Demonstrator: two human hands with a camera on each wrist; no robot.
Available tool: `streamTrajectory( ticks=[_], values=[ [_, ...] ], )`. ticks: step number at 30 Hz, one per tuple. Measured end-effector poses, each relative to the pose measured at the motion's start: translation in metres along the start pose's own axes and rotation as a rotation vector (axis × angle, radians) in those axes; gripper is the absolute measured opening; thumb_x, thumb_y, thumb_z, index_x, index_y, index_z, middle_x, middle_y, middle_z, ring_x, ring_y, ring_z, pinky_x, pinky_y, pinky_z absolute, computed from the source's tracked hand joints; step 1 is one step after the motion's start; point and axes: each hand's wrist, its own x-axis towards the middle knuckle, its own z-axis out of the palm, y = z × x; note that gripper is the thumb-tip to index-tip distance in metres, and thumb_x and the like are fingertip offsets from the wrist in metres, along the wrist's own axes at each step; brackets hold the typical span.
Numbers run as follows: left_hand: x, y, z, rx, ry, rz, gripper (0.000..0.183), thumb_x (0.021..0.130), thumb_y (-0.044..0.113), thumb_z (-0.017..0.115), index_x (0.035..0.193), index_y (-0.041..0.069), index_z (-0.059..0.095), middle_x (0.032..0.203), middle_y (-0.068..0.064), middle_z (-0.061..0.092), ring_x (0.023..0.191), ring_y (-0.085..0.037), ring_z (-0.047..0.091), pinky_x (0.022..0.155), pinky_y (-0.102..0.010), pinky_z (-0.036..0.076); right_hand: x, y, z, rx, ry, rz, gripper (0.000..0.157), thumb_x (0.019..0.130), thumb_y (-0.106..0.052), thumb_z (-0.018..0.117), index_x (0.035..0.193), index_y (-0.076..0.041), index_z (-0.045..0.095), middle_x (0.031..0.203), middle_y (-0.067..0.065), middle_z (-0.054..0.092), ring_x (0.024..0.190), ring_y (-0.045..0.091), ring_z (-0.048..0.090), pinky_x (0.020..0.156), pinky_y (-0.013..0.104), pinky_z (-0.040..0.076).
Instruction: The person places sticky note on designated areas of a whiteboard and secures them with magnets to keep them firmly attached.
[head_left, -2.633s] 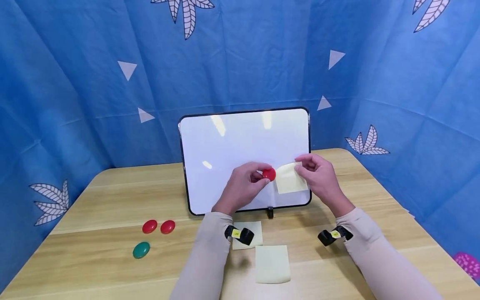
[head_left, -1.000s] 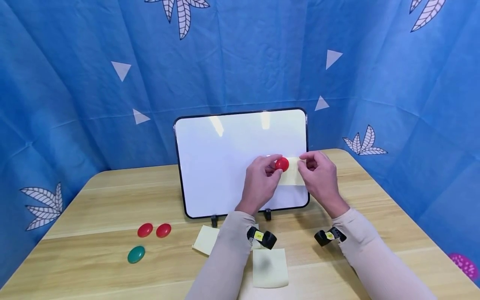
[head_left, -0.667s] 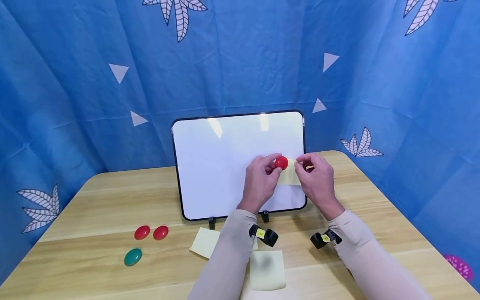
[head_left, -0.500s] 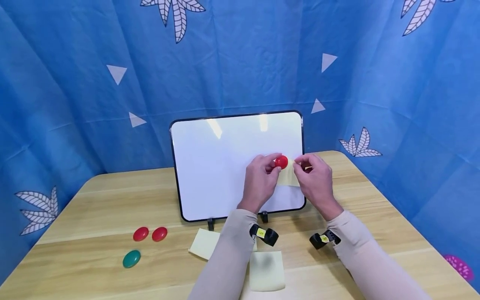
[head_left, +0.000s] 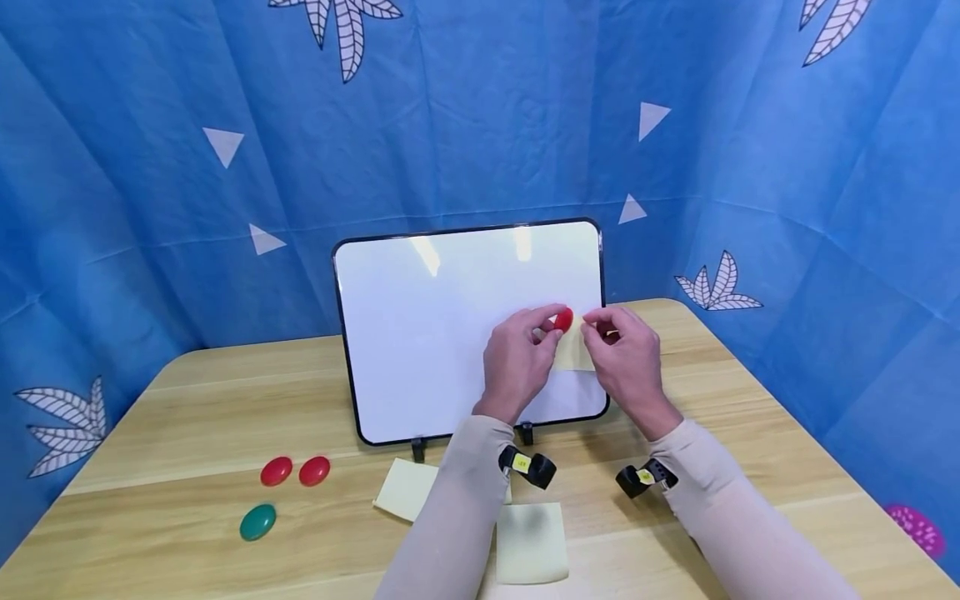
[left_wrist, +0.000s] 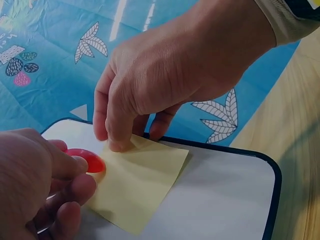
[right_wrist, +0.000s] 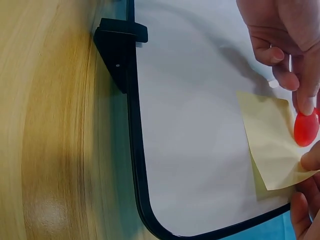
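My left hand (head_left: pixel 513 362) pinches a round red magnet (head_left: pixel 564 320) between thumb and fingers. The magnet is tilted toward the board, right at the upper part of a pale yellow sticky note (head_left: pixel 573 352). My right hand (head_left: pixel 632 357) pinches the note's upper edge, close to the magnet. Behind both hands stands a white board (head_left: pixel 435 333) with a black frame. In the left wrist view, the note (left_wrist: pixel 145 187) lies over the board near its top edge, one corner lifted. The right wrist view has the magnet (right_wrist: pixel 306 130) beside the right fingertips, over the note's edge.
Two red magnets (head_left: pixel 277 471) and a green magnet (head_left: pixel 258 522) lie on the wooden table (head_left: pixel 187 425) at left. Several sticky notes (head_left: pixel 532 543) lie before the board, one partly under the left forearm in this view. Black feet (head_left: pixel 418 449) support the board; a blue curtain (head_left: pixel 480 108) hangs behind.
My left hand has moved up and right, bringing the red magnet over the note, and has tilted it. The note sits higher in my right hand. Another note on the table has come into view.
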Motion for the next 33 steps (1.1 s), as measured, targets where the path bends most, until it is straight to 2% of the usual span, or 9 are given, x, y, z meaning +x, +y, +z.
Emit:
streamTrajectory(
  ticks=[7,15,25,33],
  values=[
    [0.001,0.001,0.001,0.040,0.005,-0.009,0.033,0.092,0.018,0.074,0.125,0.020,0.072,0.099,0.000,0.072,0.076,-0.010,0.063,0.060,-0.016,0.049,0.000,-0.002,0.000,-0.012,-0.004,0.000,0.014,0.092,-0.008,0.070,0.105,-0.004,0.075,0.096,0.008,0.071,0.079,0.017,0.063,0.071,0.020,0.051],
    [0.001,0.003,0.005,0.055,0.006,-0.067,0.023,0.092,0.021,0.075,0.115,0.017,0.071,0.100,-0.001,0.073,0.078,-0.012,0.063,0.059,-0.018,0.049,0.001,-0.004,-0.002,-0.018,-0.023,-0.004,0.019,0.094,-0.003,0.064,0.110,-0.002,0.073,0.099,0.010,0.070,0.080,0.018,0.062,0.073,0.018,0.049],
    [0.005,0.003,0.009,0.017,0.029,-0.078,0.023,0.094,0.021,0.073,0.115,0.014,0.073,0.101,-0.001,0.073,0.080,-0.012,0.063,0.062,-0.018,0.051,0.005,-0.004,-0.001,-0.021,-0.004,-0.011,0.016,0.093,-0.002,0.063,0.108,-0.001,0.069,0.096,0.010,0.067,0.081,0.019,0.061,0.074,0.024,0.051],
    [0.006,0.003,0.014,0.100,0.084,-0.040,0.021,0.092,0.021,0.074,0.112,0.013,0.074,0.099,-0.001,0.074,0.080,-0.012,0.066,0.066,-0.020,0.052,0.002,-0.003,0.001,-0.029,-0.019,0.000,0.016,0.093,-0.003,0.064,0.108,0.000,0.067,0.096,0.011,0.066,0.081,0.020,0.061,0.074,0.030,0.053]
  ],
)
